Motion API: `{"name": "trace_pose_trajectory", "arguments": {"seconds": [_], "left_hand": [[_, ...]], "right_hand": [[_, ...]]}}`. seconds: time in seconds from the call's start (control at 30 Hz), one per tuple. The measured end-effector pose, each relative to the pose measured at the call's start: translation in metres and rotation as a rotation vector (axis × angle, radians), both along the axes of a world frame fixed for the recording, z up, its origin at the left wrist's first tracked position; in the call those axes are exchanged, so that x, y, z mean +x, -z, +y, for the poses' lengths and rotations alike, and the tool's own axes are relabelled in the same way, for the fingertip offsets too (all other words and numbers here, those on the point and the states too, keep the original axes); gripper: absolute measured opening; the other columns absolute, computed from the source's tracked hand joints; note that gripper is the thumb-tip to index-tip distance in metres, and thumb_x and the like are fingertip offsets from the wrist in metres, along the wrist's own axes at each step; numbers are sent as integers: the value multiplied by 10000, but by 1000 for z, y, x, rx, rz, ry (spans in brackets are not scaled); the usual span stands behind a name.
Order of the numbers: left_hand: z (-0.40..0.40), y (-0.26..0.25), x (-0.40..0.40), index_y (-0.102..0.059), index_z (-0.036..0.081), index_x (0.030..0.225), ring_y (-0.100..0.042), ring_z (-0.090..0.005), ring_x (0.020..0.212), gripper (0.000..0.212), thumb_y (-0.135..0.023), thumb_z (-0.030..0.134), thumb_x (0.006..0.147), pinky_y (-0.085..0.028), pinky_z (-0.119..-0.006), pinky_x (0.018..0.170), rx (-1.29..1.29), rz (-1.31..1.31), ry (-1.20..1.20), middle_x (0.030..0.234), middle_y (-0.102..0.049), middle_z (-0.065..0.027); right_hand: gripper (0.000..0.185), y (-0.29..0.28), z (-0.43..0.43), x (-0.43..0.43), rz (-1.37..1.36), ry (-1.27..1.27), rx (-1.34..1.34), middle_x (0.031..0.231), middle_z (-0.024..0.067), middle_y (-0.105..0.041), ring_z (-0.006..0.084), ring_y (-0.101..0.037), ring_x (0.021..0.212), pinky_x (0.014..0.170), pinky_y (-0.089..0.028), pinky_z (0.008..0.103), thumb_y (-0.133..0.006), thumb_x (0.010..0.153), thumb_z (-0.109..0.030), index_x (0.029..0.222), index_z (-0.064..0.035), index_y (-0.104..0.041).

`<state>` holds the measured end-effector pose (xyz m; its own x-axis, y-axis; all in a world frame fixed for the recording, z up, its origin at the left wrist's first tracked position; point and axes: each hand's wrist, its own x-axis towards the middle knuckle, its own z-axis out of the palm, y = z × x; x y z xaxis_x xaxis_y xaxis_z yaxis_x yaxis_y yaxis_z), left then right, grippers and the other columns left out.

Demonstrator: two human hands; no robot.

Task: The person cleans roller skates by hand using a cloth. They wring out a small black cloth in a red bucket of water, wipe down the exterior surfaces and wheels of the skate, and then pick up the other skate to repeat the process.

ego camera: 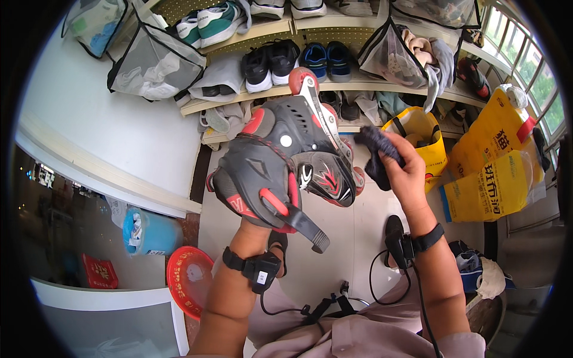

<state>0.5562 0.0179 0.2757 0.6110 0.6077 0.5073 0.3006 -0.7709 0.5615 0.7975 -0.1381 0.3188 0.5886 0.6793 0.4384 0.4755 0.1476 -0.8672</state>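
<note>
A black, grey and red inline skate (268, 156) is held up in front of me, tilted, with its wheel frame to the upper right and its cuff towards me. My left hand (256, 227) reaches into the skate's cuff and carries it; the fingers are hidden inside. The buckle strap (309, 226) hangs loose at the cuff. To the right of the skate, my right hand (405, 168) grips a crumpled dark cloth (379, 154) between thumb and fingers. The cloth is apart from the skate.
Shelves (331, 85) of shoes stand ahead, with mesh bags (156, 67) hanging from them. At right are a yellow bag (414, 134) and yellow packages (488, 188). A blue bin (156, 232) and a red basin (190, 279) stand at left. Cables hang from both my wrists.
</note>
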Motion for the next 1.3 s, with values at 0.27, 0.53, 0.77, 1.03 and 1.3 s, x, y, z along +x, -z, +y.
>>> {"name": "trace_pose_trajectory", "arguments": {"seconds": [0.27, 0.53, 0.77, 1.03, 1.3], "left_hand": [[-20, 9, 32, -343, 76, 1398, -405, -268, 1296, 587, -595, 265, 902, -331, -385, 1076, 27, 40, 339, 1399, -408, -106], [-38, 0, 56, -462, 41, 1278, -577, -219, 1072, 438, -583, 195, 887, -459, -348, 916, -199, -23, 449, 1182, -576, -88], [-37, -6, 54, -546, 22, 1173, -612, -192, 936, 328, -511, 238, 929, -495, -322, 842, -917, -414, 479, 1066, -620, -64], [-21, -32, 35, -581, 23, 1116, -607, -169, 956, 314, -477, 276, 963, -507, -323, 873, -1438, -867, 379, 1080, -623, -67], [-27, -23, 31, -561, 17, 1169, -598, -135, 996, 296, -444, 208, 975, -506, -282, 873, -1311, -761, 398, 1129, -610, -63]], "right_hand": [[462, -25, 23, -93, -339, -399, 67, 1322, 161, -499, 398, -411, 1235, 1087, -270, 469, -604, 766, -44, 1222, -116, -603], [433, 11, 4, -91, -134, -361, 62, 1274, 140, -524, 377, -443, 1186, 1081, -267, 472, -581, 726, -11, 1134, -131, -661], [395, 9, 3, -91, -52, -422, 98, 1241, 115, -525, 338, -493, 1136, 1021, -356, 419, -587, 724, -7, 1087, -133, -676], [230, 40, 15, -62, 383, -243, -202, 952, 110, -637, 235, -634, 886, 795, -509, 321, -575, 838, -54, 1053, -19, -650], [331, 3, 27, -47, -65, -76, 127, 1250, 147, -546, 222, -561, 1037, 917, -455, 343, -570, 903, -156, 1218, -53, -578]]}}
